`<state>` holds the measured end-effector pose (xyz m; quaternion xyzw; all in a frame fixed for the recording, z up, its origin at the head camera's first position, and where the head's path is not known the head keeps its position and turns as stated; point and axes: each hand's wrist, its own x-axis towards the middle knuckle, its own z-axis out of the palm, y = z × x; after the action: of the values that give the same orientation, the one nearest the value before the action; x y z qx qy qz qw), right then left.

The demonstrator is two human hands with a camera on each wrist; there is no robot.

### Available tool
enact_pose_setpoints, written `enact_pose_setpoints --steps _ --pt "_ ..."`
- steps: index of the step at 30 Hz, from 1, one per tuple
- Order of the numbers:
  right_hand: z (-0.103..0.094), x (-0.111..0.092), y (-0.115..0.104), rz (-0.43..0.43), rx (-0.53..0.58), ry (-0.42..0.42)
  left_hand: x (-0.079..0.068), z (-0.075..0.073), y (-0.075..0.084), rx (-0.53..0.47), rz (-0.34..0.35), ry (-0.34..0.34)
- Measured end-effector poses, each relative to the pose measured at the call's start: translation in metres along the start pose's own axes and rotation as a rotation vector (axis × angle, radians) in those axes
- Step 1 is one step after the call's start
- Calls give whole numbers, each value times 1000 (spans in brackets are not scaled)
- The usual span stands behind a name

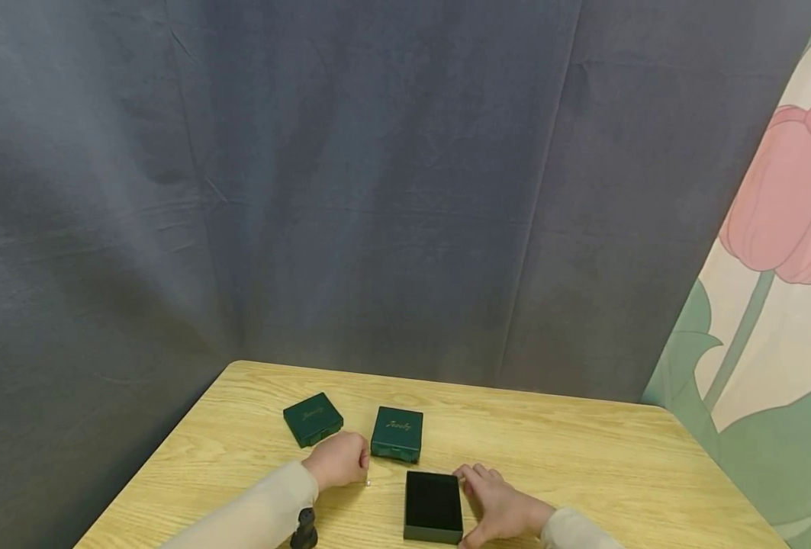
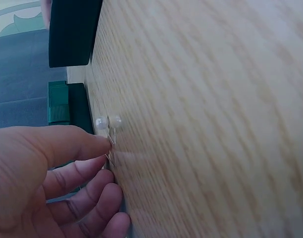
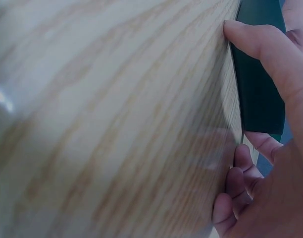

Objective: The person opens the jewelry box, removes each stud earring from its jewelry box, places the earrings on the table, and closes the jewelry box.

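My left hand [image 1: 339, 460] is low over the table, pinching a pearl earring with a thin metal pin between thumb and forefinger. In the left wrist view the white pearl [image 2: 101, 123] sticks out past the thumb tip, near the wood. A second, yellowish pearl shape shows right beside it; whether it is a reflection I cannot tell. With my right hand [image 1: 504, 507] I hold the right side of an open dark green box [image 1: 432, 533] with a black inside. The thumb is at its near corner, the forefinger at its far corner.
Two closed green boxes with gold lettering lie farther back: one box [image 1: 313, 419] just beyond my left hand, the other box [image 1: 397, 435] to its right. A wooden table [image 1: 556, 435] carries everything. Behind it hangs a grey curtain [image 1: 378, 191].
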<state>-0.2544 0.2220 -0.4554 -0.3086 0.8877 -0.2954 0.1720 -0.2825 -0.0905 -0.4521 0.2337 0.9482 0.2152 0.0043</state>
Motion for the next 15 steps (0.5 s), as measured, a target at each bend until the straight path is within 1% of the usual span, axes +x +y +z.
enact_pose_setpoints --steps 7,15 --pt "0 0 0 3 -11 2 0 -1 2 2 -3 3" --pt "0 -1 -2 4 6 3 0 -1 2 -3 -11 -4"
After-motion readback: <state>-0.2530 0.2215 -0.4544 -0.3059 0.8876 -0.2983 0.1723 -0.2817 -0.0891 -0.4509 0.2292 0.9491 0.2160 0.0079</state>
